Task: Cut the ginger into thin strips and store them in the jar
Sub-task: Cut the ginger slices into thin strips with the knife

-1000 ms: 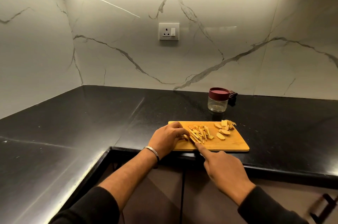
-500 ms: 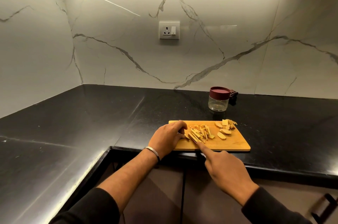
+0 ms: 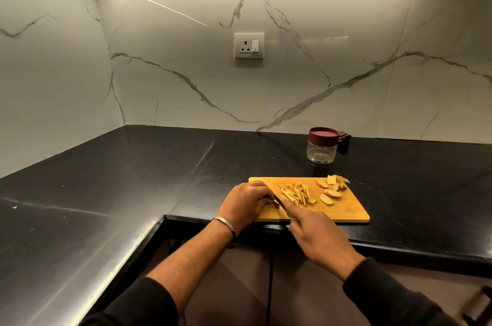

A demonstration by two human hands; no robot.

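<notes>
Change: since the earlier frames both hands have barely shifted at the near-left part of the board; the strip pile looks slightly more spread.
Left hand (image 3: 246, 203): fingers curled down on the board's left end, fingertips pressed together at a small ginger piece beside the blade; the piece itself is mostly hidden.
Right hand (image 3: 318, 238): clenched around a knife handle, forefinger stretched forward along the blade's back; only a green sliver of handle shows.
Knife (image 3: 279, 203): thin blade, tip between the two hands, touching the board.
Ginger strips (image 3: 296, 194): loose pile at the board's middle, just right of the blade.
Ginger slices (image 3: 331, 188): uncut, on the board's far-right part.
Cutting board (image 3: 346, 212): wooden, lower centre of the frame, at the counter's front edge.
Jar (image 3: 322, 148): clear, maroon lid on, behind the board near the wall.
Counter (image 3: 133, 179): black stone.
</notes>
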